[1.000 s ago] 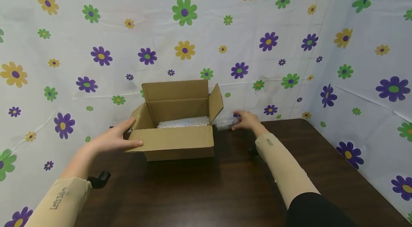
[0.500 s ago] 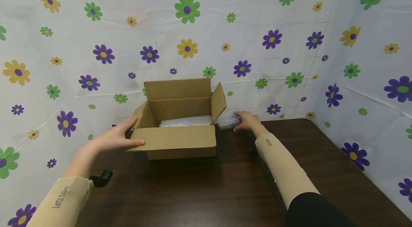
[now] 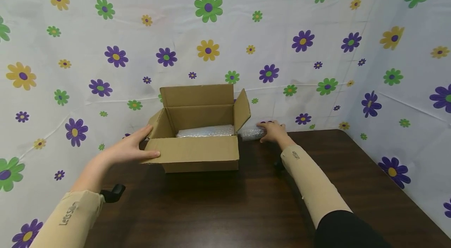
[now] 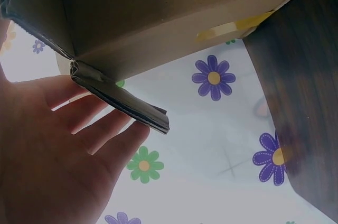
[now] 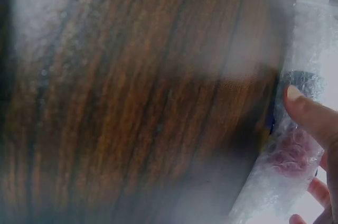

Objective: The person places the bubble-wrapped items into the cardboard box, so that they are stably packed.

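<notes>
An open cardboard box (image 3: 201, 166) stands on the dark wooden table, its flaps spread. My left hand (image 3: 131, 150) holds the box's left corner, thumb over the front flap (image 3: 193, 149) and fingers against the left side flap (image 4: 119, 97). Inside lies a bubble-wrapped item (image 3: 206, 131), its lower part hidden by the front flap. Right of the box, my right hand (image 3: 276, 132) grips a second bubble-wrapped bundle (image 3: 251, 133). In the right wrist view, thumb and fingers lie on either side of this bundle (image 5: 303, 39); a dark band and a reddish shape show through its wrap.
A white sheet (image 3: 176, 9) with printed flowers hangs behind the table and along its right side. The dark table (image 3: 211, 209) spreads in front of the box. Yellow tape (image 4: 232, 27) runs along the box's lower edge in the left wrist view.
The head view has shifted slightly, so the box and both hands appear a little further right and higher. Both hands keep their holds.
</notes>
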`<state>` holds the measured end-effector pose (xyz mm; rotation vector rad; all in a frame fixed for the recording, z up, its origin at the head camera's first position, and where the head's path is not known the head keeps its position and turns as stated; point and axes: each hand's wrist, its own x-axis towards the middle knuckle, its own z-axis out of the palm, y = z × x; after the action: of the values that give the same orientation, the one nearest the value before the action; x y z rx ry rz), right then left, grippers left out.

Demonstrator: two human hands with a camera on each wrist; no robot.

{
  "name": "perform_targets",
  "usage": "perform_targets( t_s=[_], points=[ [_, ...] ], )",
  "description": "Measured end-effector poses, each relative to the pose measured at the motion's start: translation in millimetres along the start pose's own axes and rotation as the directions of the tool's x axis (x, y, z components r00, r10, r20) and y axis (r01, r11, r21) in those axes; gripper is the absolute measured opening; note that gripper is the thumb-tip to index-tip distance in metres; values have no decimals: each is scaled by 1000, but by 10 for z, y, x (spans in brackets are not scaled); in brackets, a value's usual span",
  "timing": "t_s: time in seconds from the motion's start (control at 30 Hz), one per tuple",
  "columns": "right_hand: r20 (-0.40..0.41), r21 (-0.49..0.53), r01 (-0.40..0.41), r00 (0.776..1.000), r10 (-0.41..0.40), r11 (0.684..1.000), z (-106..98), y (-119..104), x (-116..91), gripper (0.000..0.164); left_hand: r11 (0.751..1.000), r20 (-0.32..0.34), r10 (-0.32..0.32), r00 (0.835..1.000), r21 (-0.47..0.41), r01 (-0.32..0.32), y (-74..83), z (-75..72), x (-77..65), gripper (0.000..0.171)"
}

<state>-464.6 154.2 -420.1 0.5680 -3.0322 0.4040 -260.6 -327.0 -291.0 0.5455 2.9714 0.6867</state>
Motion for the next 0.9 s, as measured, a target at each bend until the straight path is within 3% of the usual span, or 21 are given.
perform_targets(
  t_s=[0.53, 0.73, 0.9],
  points=[
    [-24, 27, 35, 999, -34, 999, 11, 28, 20, 62, 1000, -3, 0, 1000, -7, 0, 15, 9, 8, 103],
    [18, 101, 49, 999, -51, 994, -74, 59, -25, 60, 1000, -4, 2, 1000, 1, -2, 23, -4, 8, 102],
    [6, 142, 70, 997, -72, 987, -194, 103, -66, 59, 1000, 1, 13, 1000, -9, -13, 18, -15, 14, 102]
  ],
)
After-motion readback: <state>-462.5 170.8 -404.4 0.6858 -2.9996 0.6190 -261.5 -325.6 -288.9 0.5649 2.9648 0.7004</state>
